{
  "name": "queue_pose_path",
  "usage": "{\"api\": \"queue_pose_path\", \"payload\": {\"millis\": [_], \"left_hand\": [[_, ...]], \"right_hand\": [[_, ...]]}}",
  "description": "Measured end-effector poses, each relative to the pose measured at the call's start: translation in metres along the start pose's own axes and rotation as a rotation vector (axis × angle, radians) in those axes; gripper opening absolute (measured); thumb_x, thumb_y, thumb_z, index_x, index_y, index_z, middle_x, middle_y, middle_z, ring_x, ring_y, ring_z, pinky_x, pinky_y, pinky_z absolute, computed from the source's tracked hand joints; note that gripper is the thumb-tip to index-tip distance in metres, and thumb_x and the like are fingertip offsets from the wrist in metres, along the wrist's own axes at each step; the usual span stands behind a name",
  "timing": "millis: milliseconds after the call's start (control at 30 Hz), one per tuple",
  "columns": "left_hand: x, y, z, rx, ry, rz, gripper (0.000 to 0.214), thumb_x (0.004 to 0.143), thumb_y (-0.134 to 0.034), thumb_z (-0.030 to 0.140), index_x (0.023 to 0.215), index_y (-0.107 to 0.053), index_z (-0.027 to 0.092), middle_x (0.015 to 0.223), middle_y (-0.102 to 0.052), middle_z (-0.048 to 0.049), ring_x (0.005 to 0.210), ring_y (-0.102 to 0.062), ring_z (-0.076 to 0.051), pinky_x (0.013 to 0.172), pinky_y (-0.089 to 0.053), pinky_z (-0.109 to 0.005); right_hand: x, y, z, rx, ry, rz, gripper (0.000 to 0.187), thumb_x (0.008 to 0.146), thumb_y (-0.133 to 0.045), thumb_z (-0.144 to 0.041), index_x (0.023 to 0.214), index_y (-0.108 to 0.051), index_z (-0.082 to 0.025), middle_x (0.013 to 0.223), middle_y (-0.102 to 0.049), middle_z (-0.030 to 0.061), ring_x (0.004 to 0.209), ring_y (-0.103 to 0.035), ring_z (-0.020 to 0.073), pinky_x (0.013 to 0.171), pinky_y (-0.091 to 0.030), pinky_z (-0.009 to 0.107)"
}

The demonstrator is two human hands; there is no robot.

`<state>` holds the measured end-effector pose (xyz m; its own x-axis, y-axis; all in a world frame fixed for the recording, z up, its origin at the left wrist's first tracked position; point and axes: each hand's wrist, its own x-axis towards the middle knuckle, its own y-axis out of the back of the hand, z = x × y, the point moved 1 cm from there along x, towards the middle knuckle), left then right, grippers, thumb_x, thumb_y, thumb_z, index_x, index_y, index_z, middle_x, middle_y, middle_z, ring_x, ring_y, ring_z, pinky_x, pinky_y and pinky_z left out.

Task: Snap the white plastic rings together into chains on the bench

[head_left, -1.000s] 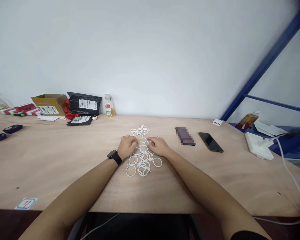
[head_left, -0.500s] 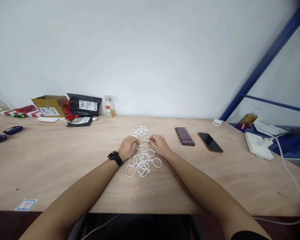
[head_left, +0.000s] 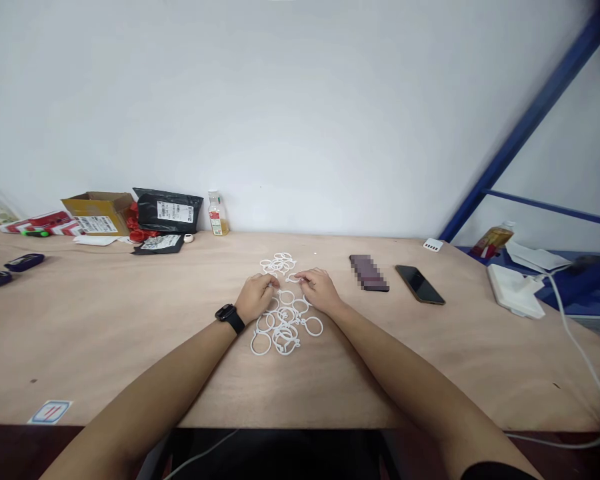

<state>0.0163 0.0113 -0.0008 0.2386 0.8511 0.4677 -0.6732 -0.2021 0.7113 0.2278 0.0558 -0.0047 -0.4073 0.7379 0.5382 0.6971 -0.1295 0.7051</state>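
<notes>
One black phone [head_left: 420, 285] lies clear of right hand [head_left: 321, 291] and left hand [head_left: 255, 297], each grip unreadable amid white rings [head_left: 285, 319]

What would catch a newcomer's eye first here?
Probably the cluster of white rings in the middle of the wooden table, with the left hand and right hand on either side of its far end. Next, perhaps, the thick blue beam slanting up at the far right, and the black watch on the left wrist.

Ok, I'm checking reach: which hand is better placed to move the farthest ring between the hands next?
Right hand, probably: its fingers are at that ring; the left hand lies across a gap.
</notes>
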Motion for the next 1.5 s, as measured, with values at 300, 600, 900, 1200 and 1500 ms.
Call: {"api": "queue_pose_path", "payload": {"millis": [300,600,900,1200,1500], "left_hand": [[0.000,-0.002,-0.004,0.001,0.063,-0.006,0.029,0.075,-0.046,0.012,0.095,-0.065,0.020,0.098,-0.072,-0.0034,0.094,-0.064,-0.020,0.092,-0.047,-0.036],[0.000,0.000,0.000,0.053,0.075,-0.041,0.027,0.076,-0.047,0.014,0.093,-0.067,0.021,0.087,-0.071,-0.0017,0.084,-0.063,-0.019,0.084,-0.048,-0.033],[-0.001,0.001,0.002,0.024,0.087,-0.031,0.029,0.078,-0.048,0.017,0.102,-0.064,0.020,0.090,-0.072,-0.0019,0.085,-0.064,-0.018,0.085,-0.048,-0.032],[-0.001,-0.001,0.001,0.057,0.094,-0.071,0.036,0.078,-0.050,0.017,0.112,-0.064,0.020,0.093,-0.073,-0.0031,0.090,-0.065,-0.020,0.088,-0.048,-0.034],[-0.002,0.000,0.004,0.115,0.067,-0.106,0.029,0.082,-0.051,0.024,0.103,-0.072,0.023,0.097,-0.074,-0.0027,0.092,-0.065,-0.020,0.091,-0.045,-0.034]], "right_hand": [[-0.001,0.002,0.002,0.032,-0.038,0.040,0.019,0.081,-0.053,-0.015,0.091,-0.068,-0.020,0.092,-0.071,0.0050,0.092,-0.061,0.0207,0.089,-0.043,0.034],[0.000,0.003,0.000,-0.007,-0.049,0.031,0.021,0.077,-0.050,-0.012,0.082,-0.069,-0.020,0.086,-0.070,0.0042,0.088,-0.060,0.0204,0.089,-0.042,0.034],[-0.003,0.007,-0.003,-0.014,0.053,-0.069,0.031,0.074,-0.043,-0.007,0.089,-0.067,-0.020,0.084,-0.069,0.0038,0.086,-0.060,0.0203,0.086,-0.042,0.033],[0.007,0.011,0.001,0.048,0.076,-0.036,0.045,0.075,-0.042,-0.007,0.115,-0.060,-0.019,0.108,-0.068,0.0061,0.094,-0.060,0.0205,0.091,-0.044,0.035],[0.056,-0.011,0.048,-0.110,0.041,-0.353,0.043,0.078,-0.062,-0.016,0.121,-0.061,-0.015,0.135,-0.056,0.0124,0.121,-0.053,0.0235,0.103,-0.041,0.036]]}}
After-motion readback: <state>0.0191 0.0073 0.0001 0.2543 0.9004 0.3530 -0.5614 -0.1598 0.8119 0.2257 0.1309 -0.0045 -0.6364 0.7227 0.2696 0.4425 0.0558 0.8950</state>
